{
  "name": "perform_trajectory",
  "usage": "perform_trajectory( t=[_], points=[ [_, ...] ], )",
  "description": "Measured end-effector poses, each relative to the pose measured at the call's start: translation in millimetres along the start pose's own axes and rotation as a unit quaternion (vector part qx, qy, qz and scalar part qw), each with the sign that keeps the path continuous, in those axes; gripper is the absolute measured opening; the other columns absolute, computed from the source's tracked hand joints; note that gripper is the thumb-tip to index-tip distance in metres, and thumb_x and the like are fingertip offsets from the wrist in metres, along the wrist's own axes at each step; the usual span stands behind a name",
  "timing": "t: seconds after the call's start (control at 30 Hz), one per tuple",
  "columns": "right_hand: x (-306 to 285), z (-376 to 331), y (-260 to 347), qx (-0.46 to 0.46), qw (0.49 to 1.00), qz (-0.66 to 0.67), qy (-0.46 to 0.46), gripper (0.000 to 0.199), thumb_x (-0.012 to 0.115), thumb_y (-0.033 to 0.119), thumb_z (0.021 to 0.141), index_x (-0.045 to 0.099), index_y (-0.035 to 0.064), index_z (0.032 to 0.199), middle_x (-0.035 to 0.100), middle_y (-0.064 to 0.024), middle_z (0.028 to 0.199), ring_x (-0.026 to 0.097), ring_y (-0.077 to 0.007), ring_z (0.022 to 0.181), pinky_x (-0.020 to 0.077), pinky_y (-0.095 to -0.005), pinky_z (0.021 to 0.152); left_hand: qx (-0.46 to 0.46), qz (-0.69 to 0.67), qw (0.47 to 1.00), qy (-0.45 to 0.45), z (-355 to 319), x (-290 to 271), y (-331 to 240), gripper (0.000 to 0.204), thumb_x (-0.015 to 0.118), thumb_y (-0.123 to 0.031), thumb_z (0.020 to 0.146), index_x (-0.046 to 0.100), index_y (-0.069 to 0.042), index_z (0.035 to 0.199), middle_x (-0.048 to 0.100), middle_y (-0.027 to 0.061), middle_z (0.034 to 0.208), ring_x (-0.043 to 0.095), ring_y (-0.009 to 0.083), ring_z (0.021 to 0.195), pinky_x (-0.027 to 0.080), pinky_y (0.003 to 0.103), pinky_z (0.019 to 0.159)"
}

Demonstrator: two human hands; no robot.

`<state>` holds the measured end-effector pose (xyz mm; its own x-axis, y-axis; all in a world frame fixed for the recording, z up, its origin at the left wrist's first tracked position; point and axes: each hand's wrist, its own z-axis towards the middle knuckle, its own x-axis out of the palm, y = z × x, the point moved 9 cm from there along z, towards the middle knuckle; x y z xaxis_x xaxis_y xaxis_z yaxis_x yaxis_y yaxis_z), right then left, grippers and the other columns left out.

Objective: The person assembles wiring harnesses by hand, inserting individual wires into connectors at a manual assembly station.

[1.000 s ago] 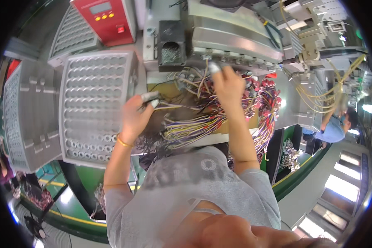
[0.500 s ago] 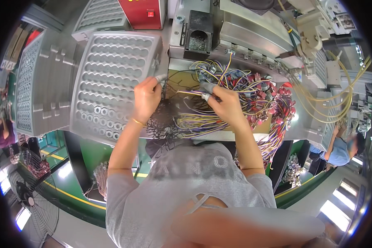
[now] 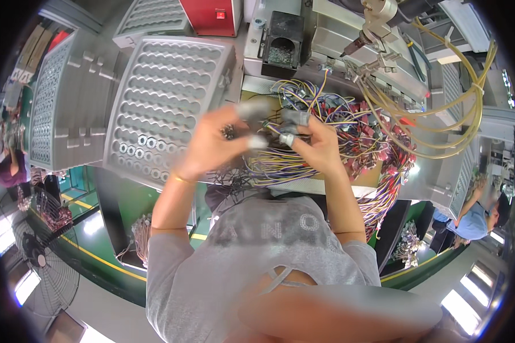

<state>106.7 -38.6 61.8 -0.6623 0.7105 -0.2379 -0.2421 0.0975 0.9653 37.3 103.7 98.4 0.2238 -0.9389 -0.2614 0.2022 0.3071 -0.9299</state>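
My left hand is blurred, its thumb and forefinger spread apart with pale finger covers on the tips. A bunch of thin black strips shows in its palm, seemingly held by the curled fingers; more black strips lie tangled below. Opposite it, my right hand, also with grey-white finger covers, grips a small group of thin wires whose ends point toward the left hand. Under and beside the right hand lies a heap of yellow, white and purple wires with red connectors.
A grey tray with rows of round pockets, some holding metal rings, stands to the left. Behind are a red box, a black bin and a metal machine. Yellowish tubes loop at right. Another person sits far right.
My left hand has opened its thumb and forefinger and moved slightly right and down, toward the right hand. My right hand stays nearly in place on the wires. The view has shifted a little.
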Motion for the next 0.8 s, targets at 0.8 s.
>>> perform_trajectory(
  t=[0.8],
  points=[
    [2.7, 5.1, 4.3, 0.020, 0.999, -0.027, 0.017, 0.014, 0.057, 0.001, 0.075, 0.061, -0.0013, 0.088, 0.056, 0.0003, 0.065, 0.048, -0.0039, 0.058, 0.0395, -0.0193, 0.053, -0.156, 0.281, 0.876, -0.361, -105.7, -140.1, 80.2, 0.021, 0.056, -0.005, 0.082, 0.059, -0.001, 0.102, 0.064, 0.0054, 0.092, 0.060, 0.0095, 0.073, 0.048, 0.021, 0.060]
  ],
)
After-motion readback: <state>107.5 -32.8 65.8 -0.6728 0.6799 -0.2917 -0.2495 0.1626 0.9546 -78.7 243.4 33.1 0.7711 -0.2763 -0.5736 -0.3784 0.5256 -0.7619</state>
